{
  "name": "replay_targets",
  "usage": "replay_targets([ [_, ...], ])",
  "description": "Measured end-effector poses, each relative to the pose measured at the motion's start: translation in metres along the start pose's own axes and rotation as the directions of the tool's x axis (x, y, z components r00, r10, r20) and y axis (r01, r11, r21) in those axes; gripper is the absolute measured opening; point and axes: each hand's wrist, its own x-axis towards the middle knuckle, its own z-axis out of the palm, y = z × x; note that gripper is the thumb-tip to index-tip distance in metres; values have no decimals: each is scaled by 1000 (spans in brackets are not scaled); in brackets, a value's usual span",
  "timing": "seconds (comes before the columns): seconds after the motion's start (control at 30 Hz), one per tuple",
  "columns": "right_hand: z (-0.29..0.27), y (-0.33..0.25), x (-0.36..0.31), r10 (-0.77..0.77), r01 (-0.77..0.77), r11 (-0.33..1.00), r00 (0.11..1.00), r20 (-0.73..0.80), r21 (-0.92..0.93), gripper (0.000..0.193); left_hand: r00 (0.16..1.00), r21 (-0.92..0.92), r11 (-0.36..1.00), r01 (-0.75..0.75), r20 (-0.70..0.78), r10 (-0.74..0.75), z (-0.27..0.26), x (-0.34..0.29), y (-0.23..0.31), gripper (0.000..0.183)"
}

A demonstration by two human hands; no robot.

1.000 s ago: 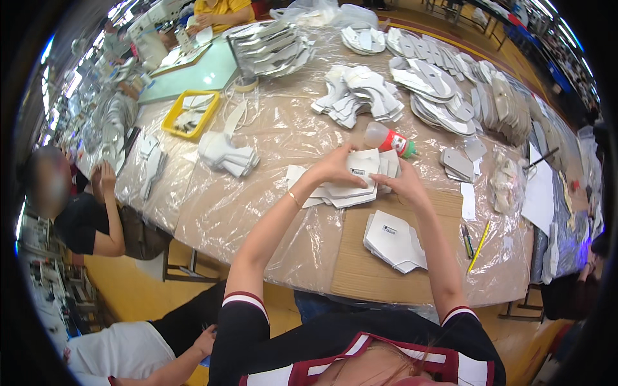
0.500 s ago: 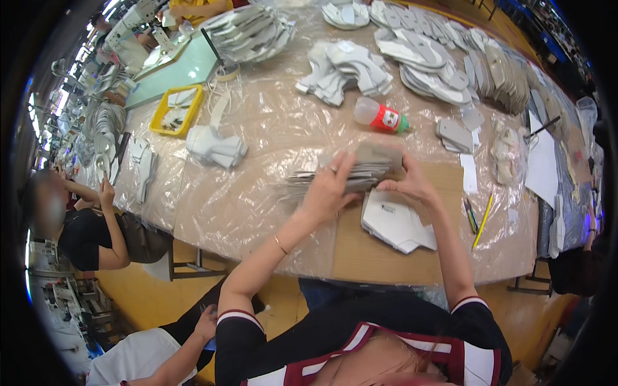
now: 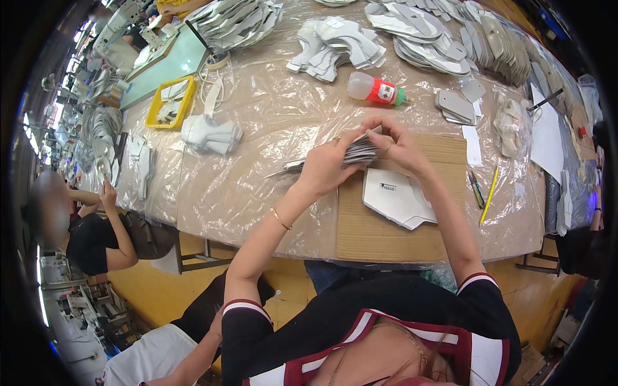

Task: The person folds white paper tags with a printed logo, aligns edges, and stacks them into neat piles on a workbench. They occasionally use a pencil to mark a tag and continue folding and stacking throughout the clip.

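Over the far edge of a brown cardboard sheet (image 3: pixel 360 241), both hands hold a stack of thin grey cut pieces (image 3: pixel 360 152) on edge. My left hand (image 3: pixel 327 164) wraps around its near left side, with the pieces' pointed ends sticking out to the left. Fingers of my right hand (image 3: pixel 398 147) close on the stack's upper right end; part of their grip is hidden. Below the hands, a small pile of white cut pieces (image 3: pixel 394 204) with a dark printed mark lies flat on the cardboard.
Beyond my hands lies a red bottle with a green cap (image 3: pixel 376 89). Pens (image 3: pixel 476 190) and a yellow stick (image 3: pixel 489 196) lie right of the cardboard. White piles (image 3: pixel 338 42) and a yellow tray (image 3: pixel 170 103) stand farther off. A co-worker (image 3: pixel 96 231) sits at left.
My right hand has moved in from the stack's right side and closed on its upper end. The loosely spread pieces are now held closer together. The view has shifted slightly.
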Motion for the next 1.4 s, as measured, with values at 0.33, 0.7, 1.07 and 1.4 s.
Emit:
replay_targets([
  [0.33,27,17,-2,180,-138,935,979,-100,328,15,961,228,963,-142,-200,189,11,2,-4,92],
  [0.7,35,28,4,162,-155,986,979,-121,65,51,999,122,993,6,-48,0,11,2,-5,59],
  [1.07,-50,-29,-75,308,-141,659,947,94,-739,94,743,-500,812,301,-410,-528,-36,-29,-19,44],
  [1.4,-13,-22,-105,388,-325,504,913,-126,-800,99,633,-941,-316,118,317,-707,10,-117,8,55],
])
